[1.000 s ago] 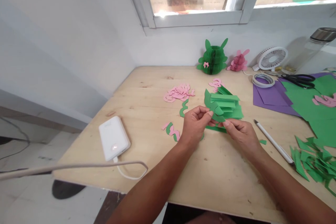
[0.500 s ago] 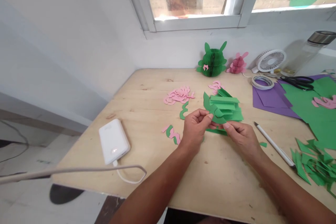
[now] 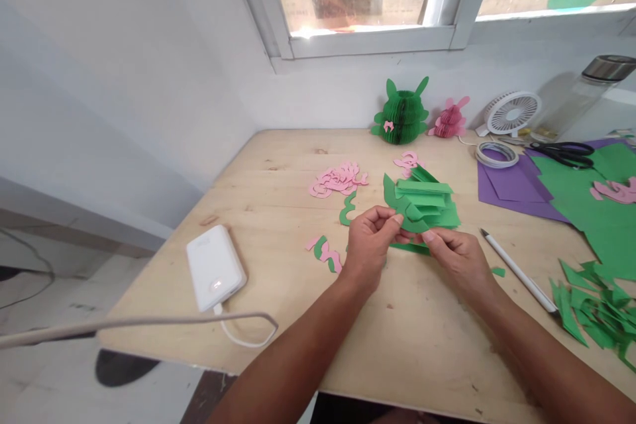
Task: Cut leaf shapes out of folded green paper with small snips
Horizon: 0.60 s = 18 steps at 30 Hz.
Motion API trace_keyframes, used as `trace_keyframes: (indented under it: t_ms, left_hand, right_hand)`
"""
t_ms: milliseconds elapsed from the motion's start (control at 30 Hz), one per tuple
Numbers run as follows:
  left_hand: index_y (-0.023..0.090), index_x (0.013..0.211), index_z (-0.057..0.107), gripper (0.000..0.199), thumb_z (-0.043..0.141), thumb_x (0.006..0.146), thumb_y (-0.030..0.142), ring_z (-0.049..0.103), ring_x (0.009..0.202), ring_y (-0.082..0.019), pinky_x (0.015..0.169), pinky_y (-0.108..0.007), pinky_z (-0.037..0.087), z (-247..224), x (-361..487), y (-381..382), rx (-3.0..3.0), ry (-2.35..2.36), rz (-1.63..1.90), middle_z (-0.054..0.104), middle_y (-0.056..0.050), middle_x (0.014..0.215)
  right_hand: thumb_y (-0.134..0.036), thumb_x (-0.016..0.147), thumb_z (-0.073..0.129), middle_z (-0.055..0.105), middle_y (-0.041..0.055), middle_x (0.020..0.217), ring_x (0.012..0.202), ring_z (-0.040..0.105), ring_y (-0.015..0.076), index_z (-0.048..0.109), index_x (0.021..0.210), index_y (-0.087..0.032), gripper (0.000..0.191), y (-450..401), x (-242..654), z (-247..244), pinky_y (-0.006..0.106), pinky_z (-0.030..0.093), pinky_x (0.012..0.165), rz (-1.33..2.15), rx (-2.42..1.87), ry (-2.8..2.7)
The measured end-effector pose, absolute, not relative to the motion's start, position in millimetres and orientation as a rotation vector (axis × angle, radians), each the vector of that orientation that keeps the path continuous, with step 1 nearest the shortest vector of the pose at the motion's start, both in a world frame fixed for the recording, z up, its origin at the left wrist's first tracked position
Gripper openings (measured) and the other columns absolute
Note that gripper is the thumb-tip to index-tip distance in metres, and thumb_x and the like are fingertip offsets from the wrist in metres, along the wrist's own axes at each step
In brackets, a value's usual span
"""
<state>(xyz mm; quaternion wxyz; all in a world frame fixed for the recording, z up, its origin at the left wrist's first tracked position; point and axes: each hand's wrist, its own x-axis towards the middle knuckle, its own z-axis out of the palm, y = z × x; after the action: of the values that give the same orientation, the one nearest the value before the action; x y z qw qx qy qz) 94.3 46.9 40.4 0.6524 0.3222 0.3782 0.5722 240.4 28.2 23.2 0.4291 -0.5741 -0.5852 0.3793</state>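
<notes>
My left hand [image 3: 370, 245] pinches a curved green paper cutout [image 3: 396, 201] by its lower edge. The right end of the same cutout is between the thumb and fingers of my right hand [image 3: 454, 257]. Just behind the cutout lie folded green paper strips [image 3: 430, 195], partly covered by it. Pink paper cutouts [image 3: 338, 179] form a pile to the left, with a wavy green piece [image 3: 347, 209] below them. More pink and green pieces [image 3: 325, 254] lie beside my left hand.
A white power bank [image 3: 215, 268] with a cable lies at left. Along the back stand green [image 3: 401, 118] and pink [image 3: 448, 120] paper figures, a fan [image 3: 511, 112] and a bottle [image 3: 576, 103]. Scissors [image 3: 561, 154], tape [image 3: 497, 155], a pen [image 3: 519, 271] and green scraps [image 3: 601, 311] are at right.
</notes>
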Motion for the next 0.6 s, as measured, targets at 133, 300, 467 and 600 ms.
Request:
trace_keyframes:
  t_ms: [133, 300, 467, 600]
  left_hand:
    - [0.016, 0.069, 0.057, 0.019, 0.073, 0.067, 0.026, 0.064, 0.051, -0.014, 0.057, -0.025, 0.053, 41.3, 94.3, 46.2, 0.739, 0.88, 1.301, 0.061, 0.003, 0.054]
    - [0.016, 0.069, 0.058, 0.017, 0.072, 0.068, 0.024, 0.064, 0.051, -0.013, 0.057, -0.026, 0.054, 41.2, 93.7, 45.9, 0.765, 0.89, 1.301, 0.062, 0.002, 0.055]
    - [0.016, 0.069, 0.058, 0.018, 0.073, 0.067, 0.026, 0.064, 0.052, -0.013, 0.058, -0.025, 0.054, 40.3, 93.9, 46.1, 0.768, 0.904, 1.301, 0.062, 0.003, 0.055]
    - [0.016, 0.069, 0.058, 0.019, 0.074, 0.066, 0.026, 0.064, 0.051, -0.013, 0.057, -0.025, 0.053, 39.8, 94.7, 46.2, 0.752, 0.89, 1.312, 0.06, 0.003, 0.054]
  right_hand:
    - [-0.049, 0.081, 0.057, 0.061, 0.0031, 0.061, 0.061, 0.055, 0.0185, 0.07, 0.065, -0.015, 0.039, 27.8, 240.2, 25.1, 0.026, 0.042, 0.055, 0.96, -1.428, -1.481]
    - [-0.049, 0.082, 0.055, 0.057, 0.0023, 0.061, 0.061, 0.051, 0.0171, 0.068, 0.063, -0.016, 0.04, 27.6, 241.2, 24.7, 0.025, 0.04, 0.054, 0.965, -1.431, -1.507]
    - [-0.048, 0.083, 0.056, 0.057, 0.0022, 0.06, 0.063, 0.053, 0.0183, 0.068, 0.063, -0.016, 0.04, 28.1, 242.7, 21.9, 0.026, 0.041, 0.055, 0.956, -1.431, -1.511]
    - [-0.049, 0.083, 0.056, 0.061, 0.0031, 0.062, 0.067, 0.058, 0.0211, 0.07, 0.066, -0.016, 0.039, 28.1, 242.5, 21.9, 0.027, 0.044, 0.058, 0.946, -1.424, -1.51]
